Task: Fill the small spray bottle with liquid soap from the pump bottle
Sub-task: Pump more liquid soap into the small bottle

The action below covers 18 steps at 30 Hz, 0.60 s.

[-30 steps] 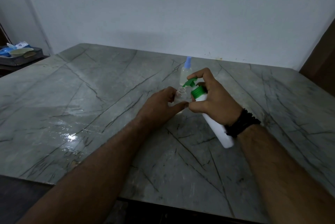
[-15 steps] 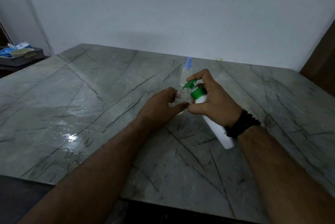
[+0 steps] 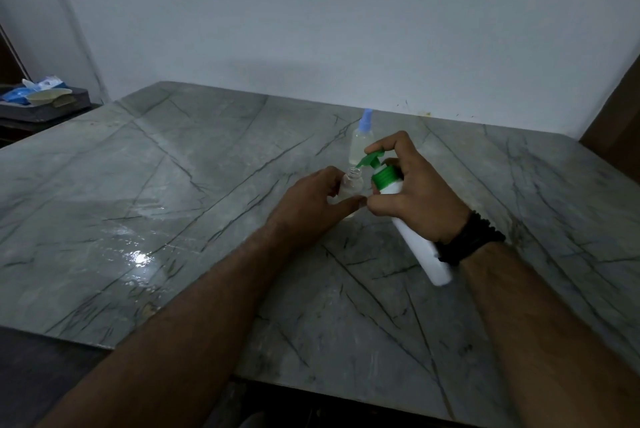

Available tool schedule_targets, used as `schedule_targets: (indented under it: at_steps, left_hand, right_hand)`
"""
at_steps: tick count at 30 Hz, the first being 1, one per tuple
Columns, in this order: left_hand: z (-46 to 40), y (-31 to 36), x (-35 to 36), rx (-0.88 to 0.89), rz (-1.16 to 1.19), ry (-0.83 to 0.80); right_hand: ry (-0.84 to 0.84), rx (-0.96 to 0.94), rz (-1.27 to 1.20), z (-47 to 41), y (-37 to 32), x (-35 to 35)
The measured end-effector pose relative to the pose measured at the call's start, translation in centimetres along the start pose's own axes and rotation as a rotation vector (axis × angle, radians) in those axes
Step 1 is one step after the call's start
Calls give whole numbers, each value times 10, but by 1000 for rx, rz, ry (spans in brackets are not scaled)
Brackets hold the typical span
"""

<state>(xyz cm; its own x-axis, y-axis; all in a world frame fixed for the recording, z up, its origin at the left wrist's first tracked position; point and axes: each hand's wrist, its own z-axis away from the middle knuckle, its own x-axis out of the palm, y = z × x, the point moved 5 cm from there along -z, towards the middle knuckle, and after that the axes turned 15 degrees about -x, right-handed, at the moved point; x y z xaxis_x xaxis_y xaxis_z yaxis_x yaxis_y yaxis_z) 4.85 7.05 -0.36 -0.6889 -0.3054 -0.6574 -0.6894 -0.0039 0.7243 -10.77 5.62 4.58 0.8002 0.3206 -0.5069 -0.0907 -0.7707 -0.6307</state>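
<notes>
Two bare forearms reach in from the near edge over a grey, dark-veined stone table [image 3: 145, 206]. The right hand [image 3: 420, 199], with a black band [image 3: 469, 242] on its wrist, grips a white pump bottle [image 3: 420, 251] with a green pump head [image 3: 375, 164]; the bottle is tilted, its base pointing back toward the person below the wrist and its top leaning away and toward the left hand. The right forefinger is curled over the pump head and the thumb is wrapped round the bottle's neck just under the green collar. The left hand [image 3: 311, 206] sits just beside the right, thumb tip almost touching the right thumb, its fingers curled round a small clear spray bottle [image 3: 351, 183] that stands upright with its mouth uncapped. The green spout hangs right over that open mouth. Just beyond both hands stands a second small bottle [image 3: 360, 147] with a pale blue spray cap, apart from them. Far off to the left of the left hand, past the table's corner, a dark tray [image 3: 45, 109] holds blue and white packets. A plain white wall [image 3: 311, 29] rises behind the table.
</notes>
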Motion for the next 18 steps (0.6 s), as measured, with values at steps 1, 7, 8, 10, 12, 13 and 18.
schedule_targets:
  at_steps: [1,7,8,10,12,13,18]
  left_hand:
    - [0,0,0,-1,-2,-1]
    - [-1,0,0,-5,-13,-7]
    - [-1,0,1,-5,-11,-6]
    - [0,1,0,-9,-9,-6]
    - [0,1,1,-14,-12,-7]
    - [-1,0,1,-16,-13,-6]
    - [-2,-2,1,-22,-20,-6]
  right_hand:
    - [3,1,2,0,0,0]
    - [-5,5,-10,0,0,1]
    - [-9,6,-13,0,-1,1]
    - [-9,3,-19,1,-1,0]
    - [-5,0,-20,1,0,-1]
    - [-4,-3,-16,1,0,-1]
    - [10,-19,-5,1,-2,0]
